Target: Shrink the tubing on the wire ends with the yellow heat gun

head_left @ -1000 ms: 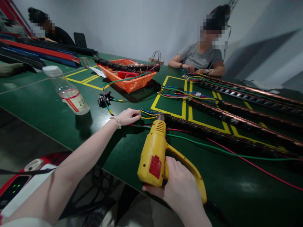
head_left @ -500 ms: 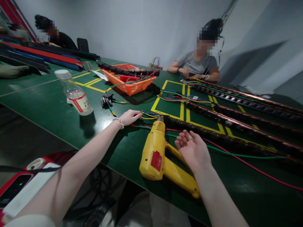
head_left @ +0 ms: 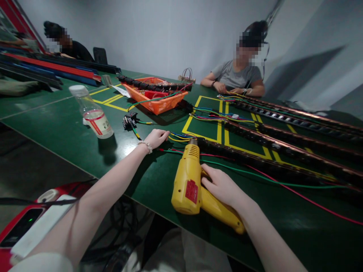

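My left hand (head_left: 155, 139) is closed in a pinch on the ends of several thin wires (head_left: 179, 139), blue and yellow among them. These wires run out of a long dark strip (head_left: 235, 151) lying on the table. A yellow heat gun (head_left: 184, 181) lies on its side, its metal nozzle just beside the wires. Around the upper part of its handle, the fingers of my right hand (head_left: 222, 185) are curled, the thumb side uppermost. Red and green loose wires (head_left: 263, 174) pass beyond that hand along the strip.
A plastic bottle (head_left: 98, 121) stands left on the green table (head_left: 70, 141). Behind my left hand are a black connector block (head_left: 130, 121) and an orange basket (head_left: 167, 104) with parts. More strips (head_left: 283, 141) lie to the right. Two people sit across the table.
My right hand has turned over from an open, palm-up pose and closed on the heat gun's handle. My left hand keeps its pinch on the wires.
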The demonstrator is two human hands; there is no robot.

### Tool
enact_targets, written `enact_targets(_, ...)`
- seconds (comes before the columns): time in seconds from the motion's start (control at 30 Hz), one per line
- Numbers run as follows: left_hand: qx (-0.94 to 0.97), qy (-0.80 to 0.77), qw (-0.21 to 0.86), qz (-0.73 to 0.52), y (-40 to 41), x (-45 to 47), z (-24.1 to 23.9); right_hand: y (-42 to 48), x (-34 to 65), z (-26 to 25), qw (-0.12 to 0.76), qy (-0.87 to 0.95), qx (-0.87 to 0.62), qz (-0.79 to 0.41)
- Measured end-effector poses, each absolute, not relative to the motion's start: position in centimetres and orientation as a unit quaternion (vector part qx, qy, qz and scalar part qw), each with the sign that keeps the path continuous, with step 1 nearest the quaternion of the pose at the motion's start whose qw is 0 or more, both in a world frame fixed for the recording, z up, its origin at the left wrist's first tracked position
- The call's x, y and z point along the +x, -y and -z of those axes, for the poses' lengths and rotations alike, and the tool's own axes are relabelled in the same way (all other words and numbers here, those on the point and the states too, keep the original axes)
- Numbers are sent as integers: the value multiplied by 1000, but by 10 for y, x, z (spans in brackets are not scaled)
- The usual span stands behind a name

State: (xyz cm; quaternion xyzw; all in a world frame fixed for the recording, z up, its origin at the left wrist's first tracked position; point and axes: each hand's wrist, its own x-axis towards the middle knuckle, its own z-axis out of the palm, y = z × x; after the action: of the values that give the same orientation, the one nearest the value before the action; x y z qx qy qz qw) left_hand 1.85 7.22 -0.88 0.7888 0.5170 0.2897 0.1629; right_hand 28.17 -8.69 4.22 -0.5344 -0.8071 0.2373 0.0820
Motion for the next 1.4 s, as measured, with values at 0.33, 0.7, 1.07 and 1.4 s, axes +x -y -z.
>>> enact_targets(0.33,804,-501,158,-280,-73,17,8,81,281,-39,-40,827,-542,-144)
enact_targets(0.7,750,-528,213,-338,-73,13,9,80,258,-34,-28,852,-512,-102)
enact_targets(1.07,760,-523,209,-325,-76,10,13,71,206,-34,-13,875,-480,-58)
enact_targets(1.4,743,-520,244,-342,-76,7,10,71,194,-36,-4,875,-483,-38)
